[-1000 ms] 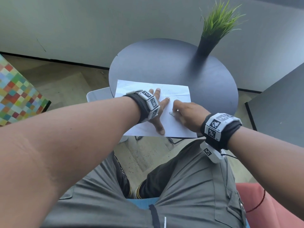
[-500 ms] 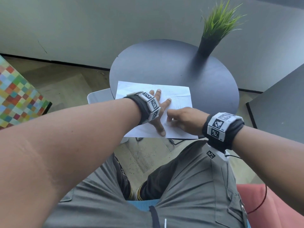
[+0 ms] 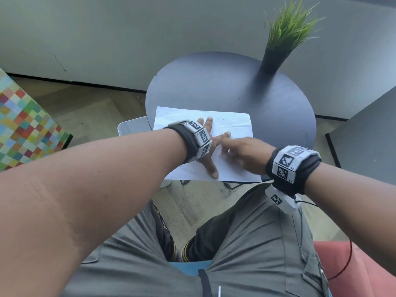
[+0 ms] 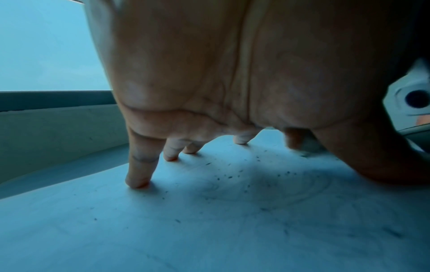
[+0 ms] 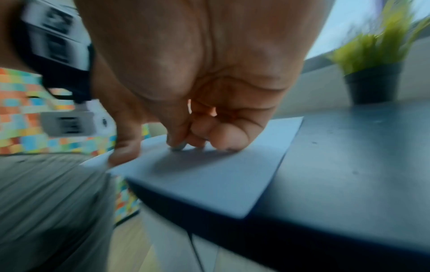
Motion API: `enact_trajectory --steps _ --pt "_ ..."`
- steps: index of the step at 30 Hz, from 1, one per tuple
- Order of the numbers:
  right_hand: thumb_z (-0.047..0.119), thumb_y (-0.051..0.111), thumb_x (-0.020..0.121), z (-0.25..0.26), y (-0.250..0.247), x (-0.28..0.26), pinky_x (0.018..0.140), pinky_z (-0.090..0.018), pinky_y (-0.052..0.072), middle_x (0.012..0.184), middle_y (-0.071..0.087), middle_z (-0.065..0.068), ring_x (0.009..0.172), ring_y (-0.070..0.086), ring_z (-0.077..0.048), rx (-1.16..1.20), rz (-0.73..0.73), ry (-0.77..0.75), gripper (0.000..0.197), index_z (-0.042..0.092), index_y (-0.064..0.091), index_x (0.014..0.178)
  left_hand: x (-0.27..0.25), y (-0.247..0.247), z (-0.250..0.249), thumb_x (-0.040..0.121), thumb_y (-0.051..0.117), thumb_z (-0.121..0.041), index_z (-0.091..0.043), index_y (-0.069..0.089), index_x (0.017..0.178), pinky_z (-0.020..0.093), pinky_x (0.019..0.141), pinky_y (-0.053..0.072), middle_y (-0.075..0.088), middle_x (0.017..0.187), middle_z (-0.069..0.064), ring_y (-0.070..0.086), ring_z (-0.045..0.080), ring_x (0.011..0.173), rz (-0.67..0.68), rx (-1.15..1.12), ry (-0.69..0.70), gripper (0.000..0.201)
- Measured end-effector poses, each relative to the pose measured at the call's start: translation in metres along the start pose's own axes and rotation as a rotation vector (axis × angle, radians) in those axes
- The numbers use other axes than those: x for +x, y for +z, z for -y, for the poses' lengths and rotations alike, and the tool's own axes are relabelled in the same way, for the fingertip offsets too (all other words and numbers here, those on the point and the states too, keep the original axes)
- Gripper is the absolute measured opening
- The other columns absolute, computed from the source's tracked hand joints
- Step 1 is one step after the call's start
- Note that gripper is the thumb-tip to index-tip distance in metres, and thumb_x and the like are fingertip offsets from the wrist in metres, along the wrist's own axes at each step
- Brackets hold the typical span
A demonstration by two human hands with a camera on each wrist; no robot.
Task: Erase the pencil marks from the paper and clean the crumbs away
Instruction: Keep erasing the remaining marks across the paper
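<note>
The white sheet of paper [image 3: 233, 125] is lying at the near edge of the round dark table [image 3: 214, 82], its near corners overhanging. Dark eraser crumbs [image 4: 229, 176] are speckling it around faint pencil marks [image 4: 267, 193]. Judging by this, erasing is underway; short, light strokes beside the bracing hand should avoid creasing. The left hand [image 3: 206, 146] is pressing flat, fingers spread. The right hand [image 3: 242, 150] is curling its fingertips [image 5: 177, 145] onto the sheet, apparently pinching an eraser that I cannot make out.
</note>
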State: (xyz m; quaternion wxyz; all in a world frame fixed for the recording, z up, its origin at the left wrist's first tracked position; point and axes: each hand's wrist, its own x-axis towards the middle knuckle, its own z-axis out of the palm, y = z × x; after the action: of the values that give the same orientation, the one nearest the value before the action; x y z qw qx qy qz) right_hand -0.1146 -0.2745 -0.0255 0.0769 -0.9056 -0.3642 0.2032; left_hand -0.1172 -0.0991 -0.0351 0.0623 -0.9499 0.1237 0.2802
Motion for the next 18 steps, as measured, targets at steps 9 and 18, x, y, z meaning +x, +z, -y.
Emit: enact_trajectory --steps 9,18 --pt "0.017 0.049 0.093 -0.005 0.005 -0.011 0.078 -0.036 0.048 0.103 0.062 0.0 0.092 0.056 -0.025 0.008 -0.001 0.016 0.021 0.027 0.054 0.111 -0.003 -0.005 -0.002 0.049 0.073 -0.085 -0.054 -0.015 0.149 0.07 0.114 0.014 -0.025 0.159 0.026 -0.011 0.053 0.147 0.013 0.024 0.004 0.137" --pt "0.022 0.05 0.096 -0.008 0.003 -0.014 0.074 -0.035 0.047 0.098 0.061 -0.002 0.085 0.054 -0.025 -0.009 0.023 0.032 0.013 0.024 0.052 0.108 -0.004 -0.006 -0.003 0.049 0.072 -0.086 -0.053 -0.017 0.149 0.07 0.114 0.014 -0.026 0.159 0.025 -0.011 0.052 0.147 0.019 0.034 -0.007 0.138"
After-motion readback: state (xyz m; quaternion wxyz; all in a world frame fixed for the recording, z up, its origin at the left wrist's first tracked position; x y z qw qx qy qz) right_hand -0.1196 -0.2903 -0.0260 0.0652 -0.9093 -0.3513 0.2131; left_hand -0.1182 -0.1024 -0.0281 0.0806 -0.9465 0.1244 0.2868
